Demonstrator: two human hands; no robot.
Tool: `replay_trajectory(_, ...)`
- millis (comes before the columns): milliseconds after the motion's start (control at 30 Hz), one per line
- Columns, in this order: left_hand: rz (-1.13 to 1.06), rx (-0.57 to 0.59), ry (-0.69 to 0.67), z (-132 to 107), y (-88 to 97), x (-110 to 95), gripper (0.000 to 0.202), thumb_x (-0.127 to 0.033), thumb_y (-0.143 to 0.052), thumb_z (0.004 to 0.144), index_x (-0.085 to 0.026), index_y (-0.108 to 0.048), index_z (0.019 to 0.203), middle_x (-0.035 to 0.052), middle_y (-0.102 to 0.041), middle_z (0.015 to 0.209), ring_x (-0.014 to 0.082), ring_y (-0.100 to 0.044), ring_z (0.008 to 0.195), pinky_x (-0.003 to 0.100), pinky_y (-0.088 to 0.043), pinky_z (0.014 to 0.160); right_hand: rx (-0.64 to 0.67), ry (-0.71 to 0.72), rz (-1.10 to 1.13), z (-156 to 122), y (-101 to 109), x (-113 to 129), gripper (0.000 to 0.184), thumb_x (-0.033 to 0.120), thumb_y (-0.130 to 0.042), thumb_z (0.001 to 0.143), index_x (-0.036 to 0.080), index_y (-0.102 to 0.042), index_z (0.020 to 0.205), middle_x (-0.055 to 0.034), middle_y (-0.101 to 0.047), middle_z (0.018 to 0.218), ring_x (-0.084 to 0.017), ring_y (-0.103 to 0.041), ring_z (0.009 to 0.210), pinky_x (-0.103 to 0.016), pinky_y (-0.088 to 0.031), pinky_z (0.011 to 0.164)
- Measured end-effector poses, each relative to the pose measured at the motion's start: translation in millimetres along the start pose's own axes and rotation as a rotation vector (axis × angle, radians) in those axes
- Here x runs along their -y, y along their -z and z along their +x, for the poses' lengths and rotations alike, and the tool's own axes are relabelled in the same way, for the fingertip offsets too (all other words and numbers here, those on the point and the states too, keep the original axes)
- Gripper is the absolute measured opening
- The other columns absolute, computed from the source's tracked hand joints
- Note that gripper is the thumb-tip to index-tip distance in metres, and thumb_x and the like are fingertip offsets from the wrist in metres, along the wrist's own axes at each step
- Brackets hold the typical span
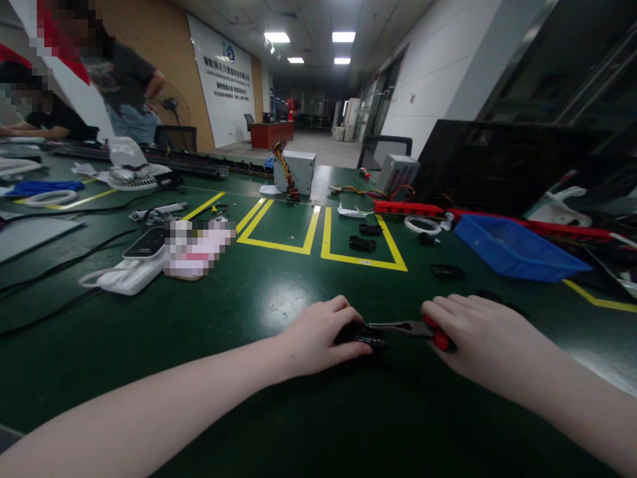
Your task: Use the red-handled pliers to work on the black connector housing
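Note:
Near the middle of the green table, my left hand [326, 335] is closed around a small black plastic part [365, 336], steadying it on or just above the surface. My right hand [475, 332] grips red-handled long-nose pliers [411, 328]. The jaws point left and reach the upper edge of the black part; whether they pinch it I cannot tell. My left fingers hide much of the part. Beyond my hands, two similar black parts, a nearer one [362, 243] and a farther one [370, 229], lie inside a yellow-taped square. Another black piece [446, 271] lies before my right hand.
A blue tray [517, 255] stands at the right. Behind the taped squares are a power supply with cables [301, 172] and a second metal box [398, 174]. To the left lie a white power strip [132, 275] and black cables. Two people are at the far left.

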State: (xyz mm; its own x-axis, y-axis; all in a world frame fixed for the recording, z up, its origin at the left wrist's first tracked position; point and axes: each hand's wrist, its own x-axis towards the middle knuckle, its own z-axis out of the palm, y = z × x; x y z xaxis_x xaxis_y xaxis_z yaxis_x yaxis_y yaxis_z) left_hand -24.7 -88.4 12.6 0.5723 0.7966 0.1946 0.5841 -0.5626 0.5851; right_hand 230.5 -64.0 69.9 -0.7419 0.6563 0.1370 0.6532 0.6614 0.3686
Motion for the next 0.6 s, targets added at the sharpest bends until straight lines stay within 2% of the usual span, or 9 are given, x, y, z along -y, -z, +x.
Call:
replay_trajectory(400,-0.045,-0.009,-0.005,-1,0.6,1,0.033,-0.044,-0.060,0.092,-0.020,-0.058,0.114,0.0047,-0.057,0.110,0.0188,-0.061,0.090,0.030,-0.051,0.075,-0.137,0.090,-0.100,-15,-2,-2,0.020,0.017,-0.053,0.068,0.020,-0.064,0.084,-0.0082,-0.066,0.083,-0.024,-0.060,0.075,-0.038,-0.047,0.069)
replay_trajectory(600,-0.026,-0.015,-0.024,1,2.1,2,0.034,-0.045,-0.060,0.092,-0.017,-0.060,0.113,0.0066,-0.058,0.110,0.0199,-0.062,0.091,0.030,-0.051,0.075,-0.208,0.186,-0.264,-13,-16,2,0.037,0.014,-0.051,0.057,0.018,-0.071,0.087,-0.0154,-0.071,0.089,-0.032,-0.064,0.078,-0.047,-0.053,0.068)
